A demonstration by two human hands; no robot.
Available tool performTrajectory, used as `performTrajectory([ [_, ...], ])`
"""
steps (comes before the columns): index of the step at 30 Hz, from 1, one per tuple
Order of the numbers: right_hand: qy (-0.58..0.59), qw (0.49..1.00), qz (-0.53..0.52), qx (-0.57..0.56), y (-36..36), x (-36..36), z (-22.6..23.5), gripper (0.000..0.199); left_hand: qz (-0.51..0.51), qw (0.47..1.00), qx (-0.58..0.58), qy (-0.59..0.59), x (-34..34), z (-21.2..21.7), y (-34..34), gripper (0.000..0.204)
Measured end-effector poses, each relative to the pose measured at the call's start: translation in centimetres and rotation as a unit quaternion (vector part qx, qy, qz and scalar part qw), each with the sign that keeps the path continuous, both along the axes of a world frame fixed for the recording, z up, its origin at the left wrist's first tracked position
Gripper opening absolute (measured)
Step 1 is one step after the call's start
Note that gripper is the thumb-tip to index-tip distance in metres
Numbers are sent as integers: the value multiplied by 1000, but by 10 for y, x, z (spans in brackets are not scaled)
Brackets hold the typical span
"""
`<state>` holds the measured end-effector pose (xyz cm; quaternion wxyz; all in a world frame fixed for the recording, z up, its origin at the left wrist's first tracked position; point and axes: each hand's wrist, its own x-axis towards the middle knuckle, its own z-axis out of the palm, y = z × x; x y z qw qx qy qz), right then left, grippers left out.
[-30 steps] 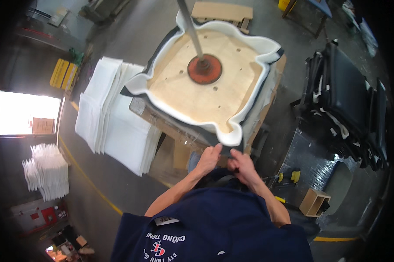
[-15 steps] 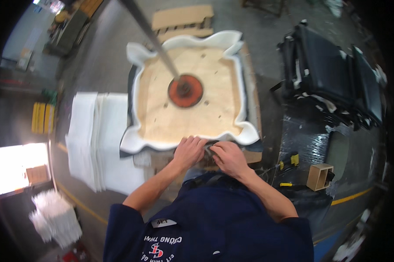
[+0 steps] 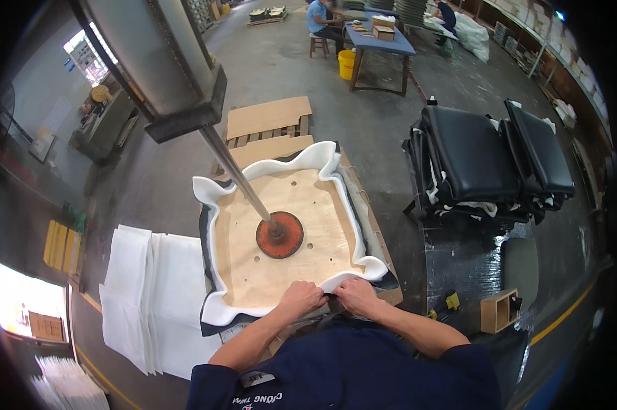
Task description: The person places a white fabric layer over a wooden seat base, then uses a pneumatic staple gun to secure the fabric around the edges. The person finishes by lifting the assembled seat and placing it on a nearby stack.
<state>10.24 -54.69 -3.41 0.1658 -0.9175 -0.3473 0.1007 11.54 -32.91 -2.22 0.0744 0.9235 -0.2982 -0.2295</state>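
A square plywood panel (image 3: 308, 205) lies in front of me, ringed by white foam padding (image 3: 216, 311) that curls up in waves at its edges. Black cover material (image 3: 389, 281) shows outside the foam. An orange-red round pad (image 3: 266, 246) on a metal rod (image 3: 235, 167) presses on the middle of the panel. My left hand (image 3: 303, 298) is closed on the cover's near edge. Just to its right, my right hand (image 3: 358, 298) pinches the same edge, against the foam. The fingertips of both hands are partly hidden.
Stacked white sheets (image 3: 125, 294) lie at the left. Above the panel hangs a large metal press cylinder (image 3: 161, 61). Black padded seats (image 3: 469, 154) are piled at the right, with a small wooden box (image 3: 489, 314) nearer me. A person (image 3: 320, 17) sits by a blue table (image 3: 384, 42) far off.
My view has tilted up, so the panel appears lower and the far room shows. Both hands stay at the panel's near edge, the right one now pinching the cover against the foam.
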Motion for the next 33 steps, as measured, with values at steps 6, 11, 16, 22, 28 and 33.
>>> performTrajectory([
  [6,-45,975,45,215,-18,-7,-28,10,-122,987,-28,-99,-21,-8,9,26],
  [11,13,996,42,80,-11,-11,-17,16,-131,984,-5,-122,-34,-12,14,19],
  [16,107,993,10,51,2,-2,-2,18,-61,994,-44,-77,-29,-8,15,23],
  [22,29,975,80,204,5,2,-37,14,-92,988,-75,-96,-24,-19,14,25],
  [28,61,984,65,153,2,-2,-37,19,-79,992,-44,-84,-28,-14,18,32],
  [33,130,973,-31,187,4,-4,-21,13,100,986,-132,17,-62,41,48,37],
])
